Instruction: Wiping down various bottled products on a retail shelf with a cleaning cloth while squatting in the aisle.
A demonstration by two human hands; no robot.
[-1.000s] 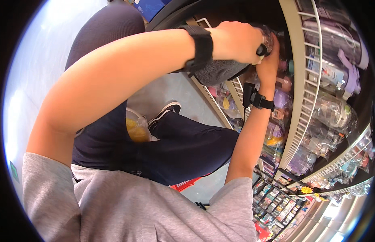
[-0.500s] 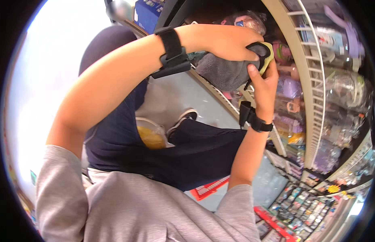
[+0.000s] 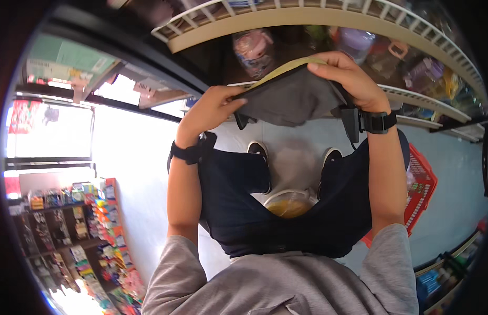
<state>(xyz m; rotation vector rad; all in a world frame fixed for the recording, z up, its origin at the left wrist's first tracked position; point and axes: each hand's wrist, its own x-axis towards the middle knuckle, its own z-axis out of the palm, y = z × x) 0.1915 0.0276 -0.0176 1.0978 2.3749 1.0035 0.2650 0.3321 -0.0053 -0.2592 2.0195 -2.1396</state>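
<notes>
A grey cloth (image 3: 294, 100) with black edging and a yellow-green side hangs spread between my two hands, in front of a shelf. My left hand (image 3: 210, 110) pinches its left corner between thumb and fingers. At the upper right, my right hand (image 3: 354, 79) grips the opposite end, thumb on the grey face and fingers behind. The cloth's lower middle sags, and its far side is mostly hidden.
Above and beyond the cloth runs a shelf with a white wire rail (image 3: 286, 13), holding wrapped goods and a clear pinkish package (image 3: 253, 50). A bucket (image 3: 291, 202) with something yellow sits between my feet. A red basket (image 3: 421, 184) is at right.
The view has turned, so the shelf now lies ahead. The cloth has gone from bunched, with both hands close together, to stretched out with the hands apart.
</notes>
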